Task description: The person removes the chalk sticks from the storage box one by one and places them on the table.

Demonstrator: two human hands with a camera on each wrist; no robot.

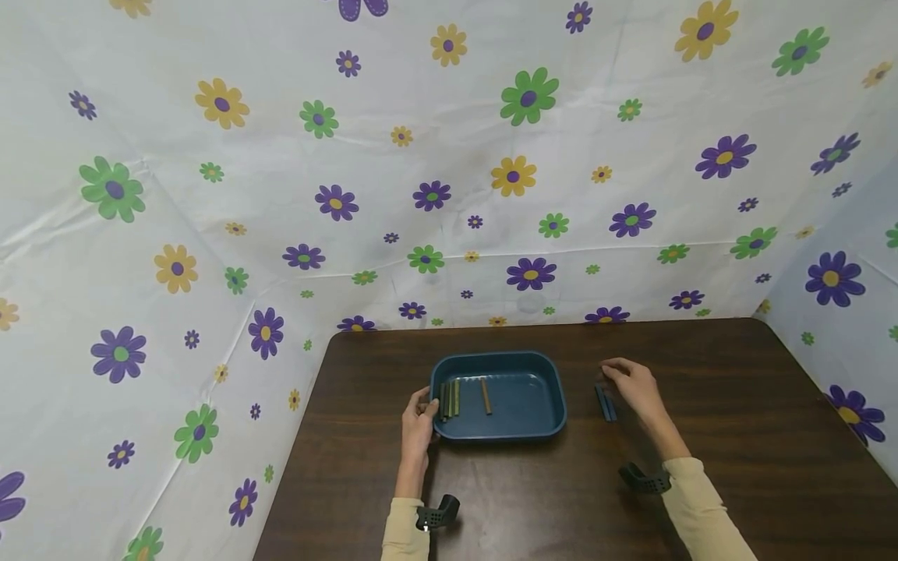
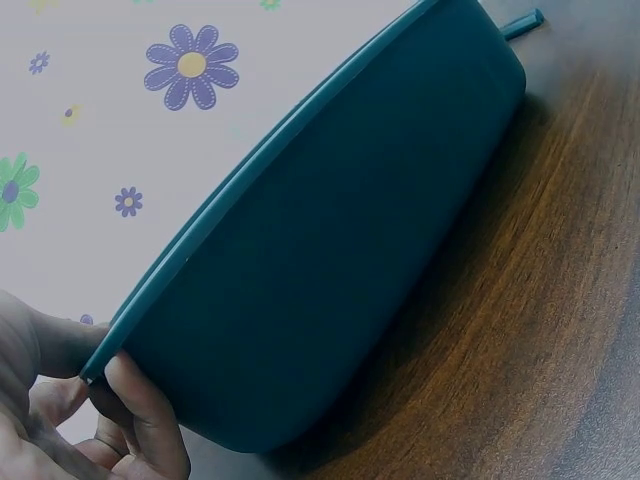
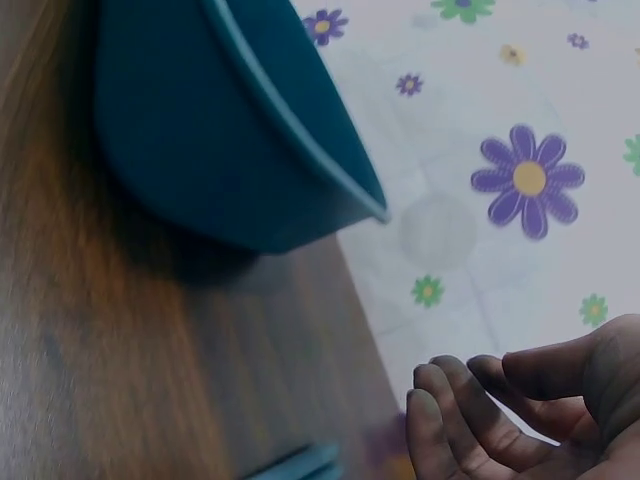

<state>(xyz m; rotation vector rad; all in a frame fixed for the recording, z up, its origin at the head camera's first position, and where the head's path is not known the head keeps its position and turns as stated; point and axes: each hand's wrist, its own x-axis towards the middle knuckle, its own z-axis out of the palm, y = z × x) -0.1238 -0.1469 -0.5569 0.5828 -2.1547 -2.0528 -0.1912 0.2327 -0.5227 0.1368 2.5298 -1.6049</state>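
Observation:
A blue rectangular tray (image 1: 494,436) stands on the table. My left hand (image 1: 418,425) grips its left rim, thumb on top and fingers underneath, as the left wrist view shows. Inside the tray lie several dark and green chalk-like sticks (image 1: 450,399) side by side at the left, and one orange-brown stick (image 1: 486,396) apart from them. Blue sticks (image 1: 606,403) lie together on the table right of the tray. Just above and beside them is my right hand (image 1: 634,387), its fingers loosely bent, with nothing seen between thumb and fingers in the right wrist view.
The brown wood-grain table (image 1: 505,499) reaches back to a white flower-print sheet (image 1: 449,171) hanging behind and at both sides. A dark wrist strap (image 1: 438,513) is on the left forearm, another strap (image 1: 644,478) on the right.

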